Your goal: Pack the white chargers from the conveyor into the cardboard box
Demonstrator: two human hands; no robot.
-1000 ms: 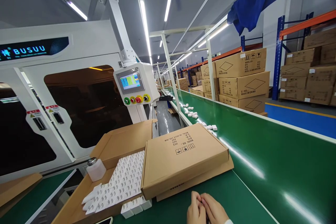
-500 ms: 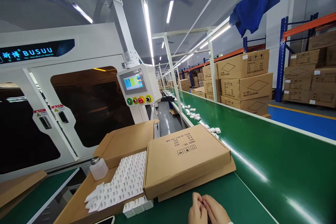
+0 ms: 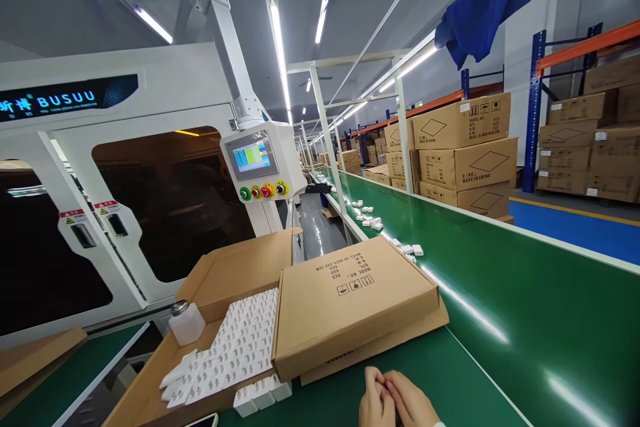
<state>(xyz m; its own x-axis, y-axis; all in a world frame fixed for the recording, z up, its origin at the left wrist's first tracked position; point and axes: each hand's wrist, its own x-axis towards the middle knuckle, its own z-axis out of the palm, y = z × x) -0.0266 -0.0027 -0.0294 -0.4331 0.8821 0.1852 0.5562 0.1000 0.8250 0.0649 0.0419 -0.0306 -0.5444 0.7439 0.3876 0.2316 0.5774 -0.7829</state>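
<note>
My left hand (image 3: 374, 399) and my right hand (image 3: 411, 401) are together at the bottom of the view, above the green work surface. Their fingers are curled and pressed against each other, so whatever might be between them is hidden. Just beyond them lies a closed cardboard box (image 3: 355, 307), resting on another piece of cardboard. To its left, an open cardboard box (image 3: 240, 267) holds rows of small white plug-like pieces (image 3: 240, 340). Several white blocks (image 3: 263, 395) stand side by side outside that box, near its front edge.
A white bottle (image 3: 187, 325) with a metal cap stands in the open box. Small white pieces lie on the green conveyor belt (image 3: 500, 267). A control panel (image 3: 263, 160) hangs before a large white machine. Stacked cartons (image 3: 465, 163) stand beyond the belt. A phone-like edge shows at bottom left.
The camera view has shifted very slightly. White pieces on the belt near the closed box have moved slightly to the right. Both hands keep the same pose and place.
</note>
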